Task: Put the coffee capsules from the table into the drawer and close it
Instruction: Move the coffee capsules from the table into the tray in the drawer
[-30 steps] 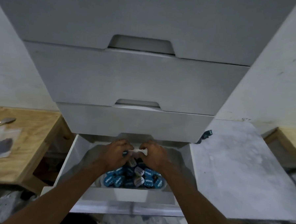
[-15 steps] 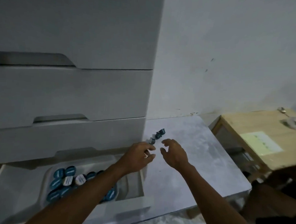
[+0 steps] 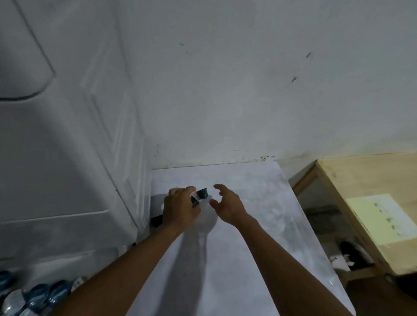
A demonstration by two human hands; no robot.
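On the grey marbled table (image 3: 259, 233), my left hand (image 3: 179, 208) is closed around dark teal coffee capsules (image 3: 202, 193); one sticks out by my fingertips and another shows under them. My right hand (image 3: 227, 203) hovers just right of them, fingers spread and curled, holding nothing. A dark capsule (image 3: 156, 220) lies by the table's left edge, partly hidden behind my left wrist. The open drawer (image 3: 93, 255) at the bottom left holds several blue-lidded capsules (image 3: 36, 296).
The white drawer cabinet (image 3: 59, 126) rises on the left against a white wall. A wooden table (image 3: 374, 210) with a pale paper sheet (image 3: 385, 218) stands to the right, with a gap between it and the grey table.
My view swung right from the drawer to the table. Both hands left the drawer and reached the capsules by the cabinet; my left hand has closed on them.
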